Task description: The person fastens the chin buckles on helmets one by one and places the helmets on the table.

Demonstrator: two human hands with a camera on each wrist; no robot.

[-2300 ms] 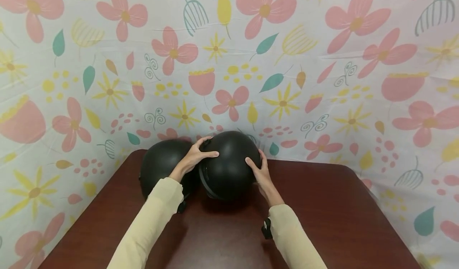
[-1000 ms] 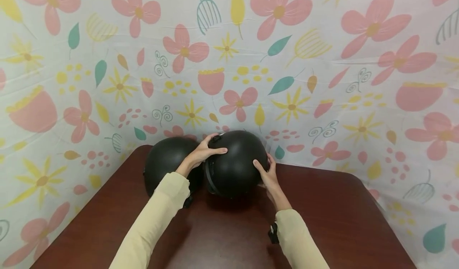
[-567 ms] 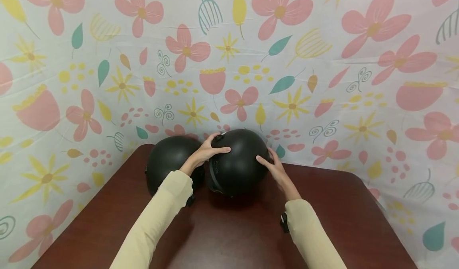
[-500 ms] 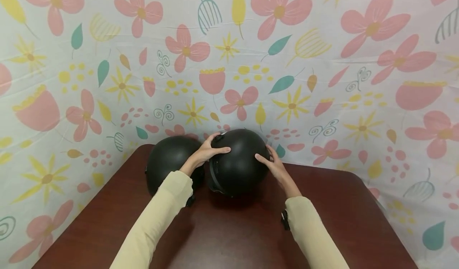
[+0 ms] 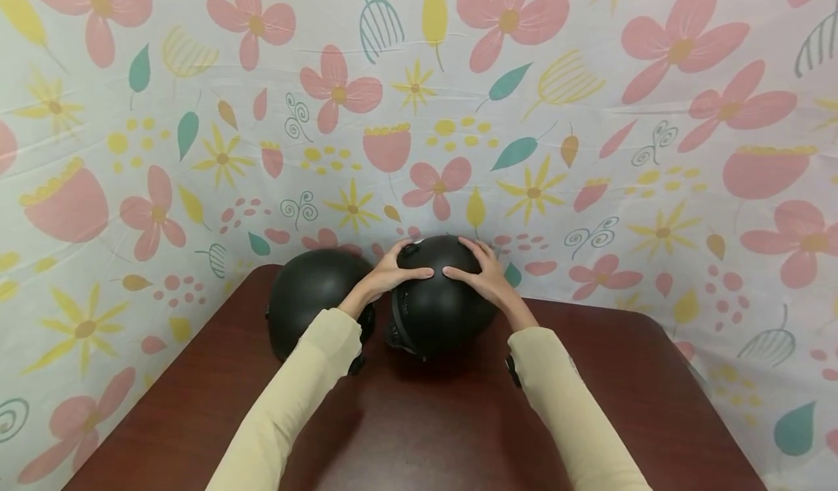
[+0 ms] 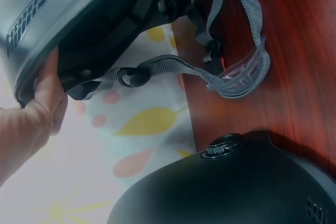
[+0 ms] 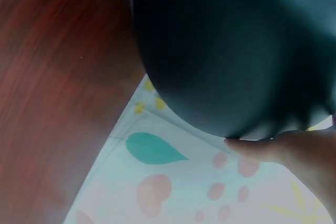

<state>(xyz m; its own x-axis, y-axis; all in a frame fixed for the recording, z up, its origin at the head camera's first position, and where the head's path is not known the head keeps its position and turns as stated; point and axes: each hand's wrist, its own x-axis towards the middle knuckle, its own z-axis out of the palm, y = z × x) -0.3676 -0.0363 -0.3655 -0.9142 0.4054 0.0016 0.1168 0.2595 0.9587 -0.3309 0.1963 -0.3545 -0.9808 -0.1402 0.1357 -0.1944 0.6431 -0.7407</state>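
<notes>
A black helmet (image 5: 445,313) is tilted over the back of the table between my two hands. My left hand (image 5: 386,276) grips its left rim, thumb on the shell; in the left wrist view the fingers (image 6: 50,85) curl under the edge. Grey chin straps (image 6: 173,66) with a clear chin piece (image 6: 244,74) hang from its open underside. My right hand (image 5: 487,276) holds the upper right of the shell, its thumb close to the left thumb. A second black helmet (image 5: 310,294), with a round dial (image 6: 223,148), rests at the left, partly behind my left arm.
The dark red-brown table (image 5: 419,433) has rounded back corners. Right behind it hangs a white cloth (image 5: 563,185) printed with flowers and leaves. A small black device (image 5: 513,369) sits at my right sleeve cuff.
My right hand has moved from the held helmet's right side up and left over its top, nearer my left hand. The held helmet has shifted slightly right and turned. The second helmet stays put.
</notes>
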